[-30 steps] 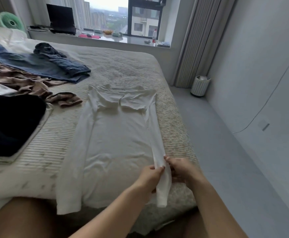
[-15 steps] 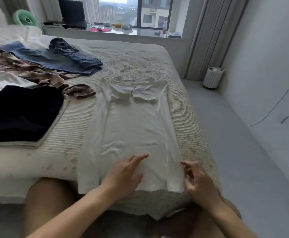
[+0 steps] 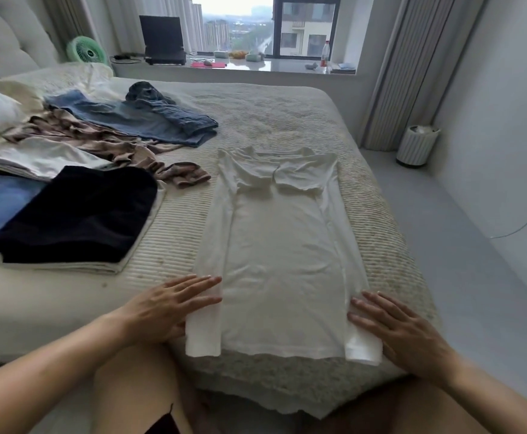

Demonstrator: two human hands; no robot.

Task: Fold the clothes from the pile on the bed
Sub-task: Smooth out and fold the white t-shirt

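1. Left hand (image 3: 165,308), lower centre-left: fingers (image 3: 199,285) straight and spread, lying flat on the near left edge of the white garment (image 3: 281,245). Gripping nothing.
2. Right hand (image 3: 403,333), lower right: fingers (image 3: 370,303) straight, pressing the near right edge flat. Also gripping nothing.
3. Change: a second ago both hands pinched the right-hand strip of the garment near the hem; half a second ago they had let go and hovered over the hem. Now they are apart, one on each side edge.
4. Meaning, as a judgement: side folds are done, hands are smoothing or lining up for the lengthwise fold from hem toward collar.
5. White garment lies centre frame on the bed (image 3: 287,114), long narrow strip, sleeves tucked across the top, hem at the near bed edge.
6. Left of frame: folded stack (image 3: 77,214), dark piece on top, blue and white beneath.
7. Upper left: unfolded pile, brown garment (image 3: 105,145) and jeans (image 3: 149,120), not yet done.
8. Far top: windowsill with laptop (image 3: 162,39).
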